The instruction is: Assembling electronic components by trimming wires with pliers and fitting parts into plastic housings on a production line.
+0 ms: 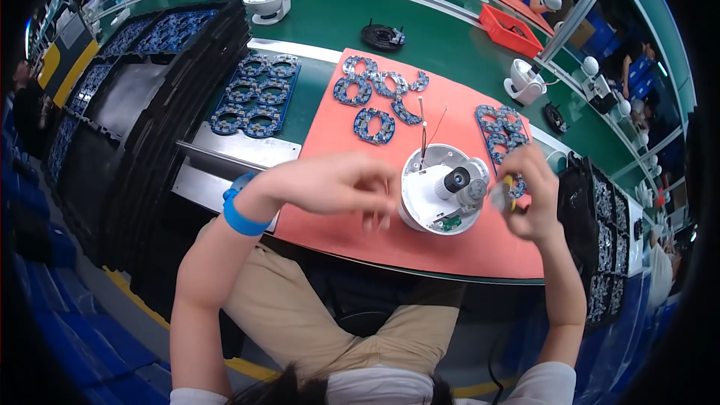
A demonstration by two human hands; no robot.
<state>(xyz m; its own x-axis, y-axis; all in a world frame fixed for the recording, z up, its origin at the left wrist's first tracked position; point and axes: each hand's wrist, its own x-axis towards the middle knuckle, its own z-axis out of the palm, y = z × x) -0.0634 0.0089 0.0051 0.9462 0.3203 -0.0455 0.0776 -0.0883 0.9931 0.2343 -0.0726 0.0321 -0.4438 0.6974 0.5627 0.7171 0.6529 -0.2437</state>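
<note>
A round white camera housing (417, 193) lies open on the salmon-coloured mat (337, 236), with a black lens (457, 178), a grey round part (474, 191) and a bit of green circuit board inside. Thin wires (423, 131) rise from its far side. My left hand (356, 187), a blue band at its wrist, hovers by the housing's left rim, fingers loosely bent and apart, nothing in them. To the right of the housing, my right hand (534, 193) closes around a small yellow-and-black object (510, 186); its kind is hard to make out.
Several blue ring-shaped circuit boards (373, 126) lie on the mat's far part. Another board panel (257, 96) sits at the left, beside stacked black trays (202, 67). A coiled black cable (382, 37), white cameras (528, 81) and a red bin (510, 31) stand on the green bench.
</note>
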